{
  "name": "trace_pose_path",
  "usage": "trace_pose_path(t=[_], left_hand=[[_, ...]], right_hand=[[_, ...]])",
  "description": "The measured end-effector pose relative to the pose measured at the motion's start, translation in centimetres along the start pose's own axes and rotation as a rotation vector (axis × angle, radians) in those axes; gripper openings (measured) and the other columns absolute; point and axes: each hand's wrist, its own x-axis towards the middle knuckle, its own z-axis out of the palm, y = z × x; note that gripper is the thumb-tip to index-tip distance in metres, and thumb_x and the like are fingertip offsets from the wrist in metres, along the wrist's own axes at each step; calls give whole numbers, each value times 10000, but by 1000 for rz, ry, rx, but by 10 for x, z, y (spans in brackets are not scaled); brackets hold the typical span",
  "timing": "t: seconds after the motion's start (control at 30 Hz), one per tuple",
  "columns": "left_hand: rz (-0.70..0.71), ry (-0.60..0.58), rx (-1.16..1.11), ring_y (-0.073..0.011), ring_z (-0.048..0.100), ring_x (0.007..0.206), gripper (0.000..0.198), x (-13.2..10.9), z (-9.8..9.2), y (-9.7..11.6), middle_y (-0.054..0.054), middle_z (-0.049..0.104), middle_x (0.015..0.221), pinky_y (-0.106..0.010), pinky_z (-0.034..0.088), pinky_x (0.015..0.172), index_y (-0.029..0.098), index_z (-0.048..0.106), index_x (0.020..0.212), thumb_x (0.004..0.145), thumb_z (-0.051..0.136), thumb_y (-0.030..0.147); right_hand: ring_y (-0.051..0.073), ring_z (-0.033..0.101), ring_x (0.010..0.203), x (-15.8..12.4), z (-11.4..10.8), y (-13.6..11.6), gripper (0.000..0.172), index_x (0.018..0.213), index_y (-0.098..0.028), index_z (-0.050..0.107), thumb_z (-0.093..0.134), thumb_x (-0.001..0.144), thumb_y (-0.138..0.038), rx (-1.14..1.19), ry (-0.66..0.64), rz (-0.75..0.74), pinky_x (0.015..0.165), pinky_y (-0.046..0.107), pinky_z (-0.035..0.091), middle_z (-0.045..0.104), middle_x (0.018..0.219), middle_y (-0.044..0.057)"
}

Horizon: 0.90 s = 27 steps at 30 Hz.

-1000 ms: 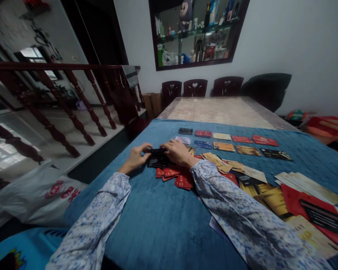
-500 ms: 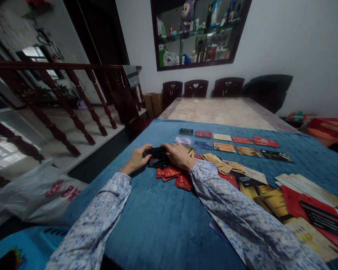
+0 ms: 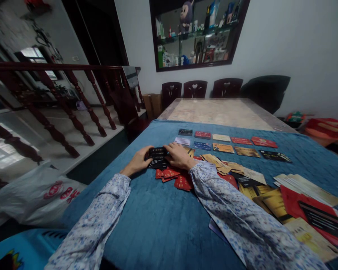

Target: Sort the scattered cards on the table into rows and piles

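Observation:
Between my two hands is a small stack of black cards [image 3: 157, 150] with pale printing, its face turned toward me. My left hand [image 3: 139, 160] grips its left side, thumb at the near edge. My right hand [image 3: 178, 155] closes on its right side. More black cards [image 3: 157, 164] lie fanned on the cloth just below the stack. Red cards [image 3: 169, 172] lie loosely piled in front of my right hand, and another red card [image 3: 183, 182] rests by the right sleeve cuff. A lilac card [image 3: 182, 141] lies beyond my right hand.
Two rows of sorted cards run across the blue cloth [image 3: 141, 221], including a blue card [image 3: 202, 145] and an orange card [image 3: 223, 148]. Mixed gold cards [image 3: 273, 202] and a red envelope-like piece [image 3: 290, 204] spread at right. A blue plastic stool [image 3: 25, 243] stands lower left.
The black stack has tipped from nearly edge-on so its printed face shows toward me. My hands stay in nearly the same place around it.

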Motion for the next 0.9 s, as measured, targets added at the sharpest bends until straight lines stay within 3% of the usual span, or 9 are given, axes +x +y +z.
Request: trace_pose_path(t=[0.13,0.5,0.9], left_hand=[[2,-14,-10,-214,669,942,565,1,0,-5,-108,716,1162,-385,572,902,147,627,1326,762,655,143],[-36,-35,-46,-174,612,791,553,4,-1,-17,-6,641,863,-333,538,807,149,623,1334,781,635,150],[-50,-202,40,-259,623,1107,501,8,-4,-11,-101,648,1206,-434,499,1070,170,579,1356,856,568,187]], right_hand=[[310,535,1179,0,-1,1,472,1371,-125,596,631,948,-332,14,-13,2,924,407,416,662,1250,179],[299,537,1149,3,-6,4,456,1329,-122,620,672,923,-324,62,-33,19,880,395,423,688,1213,164],[308,550,1161,4,-17,3,425,1273,-139,658,650,935,-396,1,-115,49,841,362,409,714,1224,158]])
